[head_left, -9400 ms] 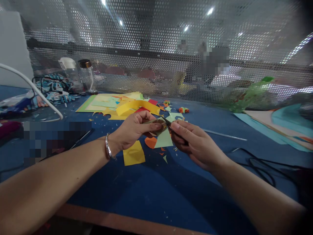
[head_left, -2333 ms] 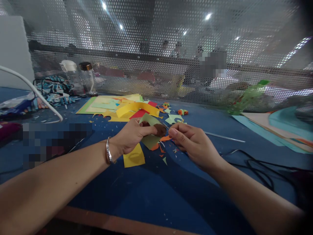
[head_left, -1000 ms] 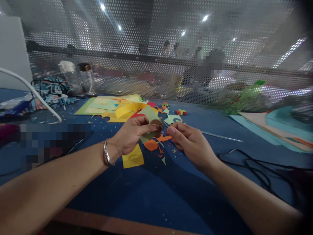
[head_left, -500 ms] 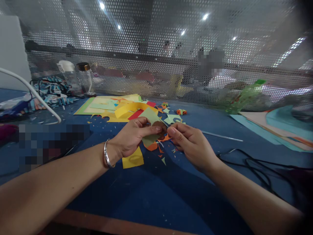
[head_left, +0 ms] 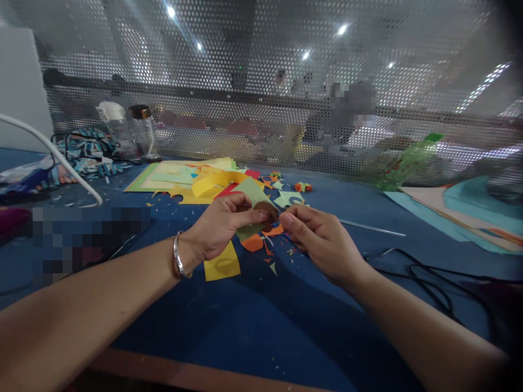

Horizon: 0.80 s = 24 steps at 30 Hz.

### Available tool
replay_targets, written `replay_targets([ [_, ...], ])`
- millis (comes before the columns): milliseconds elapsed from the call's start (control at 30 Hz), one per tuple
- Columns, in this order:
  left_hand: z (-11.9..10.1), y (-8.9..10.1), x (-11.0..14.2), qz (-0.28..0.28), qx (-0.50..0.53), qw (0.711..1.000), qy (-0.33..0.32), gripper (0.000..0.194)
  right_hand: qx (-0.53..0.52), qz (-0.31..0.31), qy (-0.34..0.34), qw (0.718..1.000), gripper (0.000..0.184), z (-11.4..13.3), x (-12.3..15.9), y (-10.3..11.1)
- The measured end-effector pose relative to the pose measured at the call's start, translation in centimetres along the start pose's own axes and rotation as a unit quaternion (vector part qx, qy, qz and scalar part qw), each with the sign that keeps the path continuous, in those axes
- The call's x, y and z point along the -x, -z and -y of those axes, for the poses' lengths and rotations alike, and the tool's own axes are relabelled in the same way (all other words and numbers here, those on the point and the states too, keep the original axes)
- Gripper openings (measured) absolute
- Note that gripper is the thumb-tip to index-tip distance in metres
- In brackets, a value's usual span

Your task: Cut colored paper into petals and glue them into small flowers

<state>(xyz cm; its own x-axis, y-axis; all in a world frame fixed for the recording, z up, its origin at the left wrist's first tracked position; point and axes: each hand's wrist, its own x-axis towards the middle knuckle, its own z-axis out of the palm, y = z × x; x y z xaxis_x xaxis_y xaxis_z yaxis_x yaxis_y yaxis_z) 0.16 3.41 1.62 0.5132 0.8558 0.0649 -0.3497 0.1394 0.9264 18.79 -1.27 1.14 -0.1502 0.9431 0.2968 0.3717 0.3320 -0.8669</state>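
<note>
My left hand pinches a pale green sheet of paper between thumb and fingers, above the blue table. A round brown patch shows on the sheet by my thumb. Close on its right, my right hand is closed around small scissors; only a bit of thin blade shows at the paper's edge, and the handles are mostly hidden in my fingers. Under the paper lies a rounded orange paper piece. A yellow paper square rests below my left hand.
Behind my hands lie stacked coloured papers and green paper scraps. Two bottles stand at back left, near a white cable. To the right are a metal rod, black cable, blue sheets and a green bottle.
The green paper has been turned in my left hand since the earliest frame. Over the last second it shifts only slightly against the scissors, and both hands stay nearly in place.
</note>
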Motion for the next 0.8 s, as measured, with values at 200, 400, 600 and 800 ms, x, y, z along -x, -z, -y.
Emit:
replay_targets([
  [200, 0.11, 0.0, -0.13, 0.016, 0.024, 0.999, 0.016, 0.023, -0.017, 0.011, -0.019, 1.0, 0.039, -0.22, 0.07, 0.01],
  [400, -0.04, -0.09, -0.06, 0.03, 0.021, 0.999, 0.015, 0.02, -0.012, 0.014, -0.02, 1.0, 0.041, -0.25, 0.06, 0.07],
  [600, -0.06, -0.11, 0.02, 0.026, 0.024, 0.999, 0.016, 0.02, -0.033, 0.024, -0.031, 0.999, 0.041, -0.13, 0.03, 0.14],
  [800, -0.06, -0.13, 0.08, 0.022, 0.029, 0.999, 0.019, 0.021, -0.066, 0.028, -0.046, 0.996, 0.044, -0.09, 0.03, 0.03],
])
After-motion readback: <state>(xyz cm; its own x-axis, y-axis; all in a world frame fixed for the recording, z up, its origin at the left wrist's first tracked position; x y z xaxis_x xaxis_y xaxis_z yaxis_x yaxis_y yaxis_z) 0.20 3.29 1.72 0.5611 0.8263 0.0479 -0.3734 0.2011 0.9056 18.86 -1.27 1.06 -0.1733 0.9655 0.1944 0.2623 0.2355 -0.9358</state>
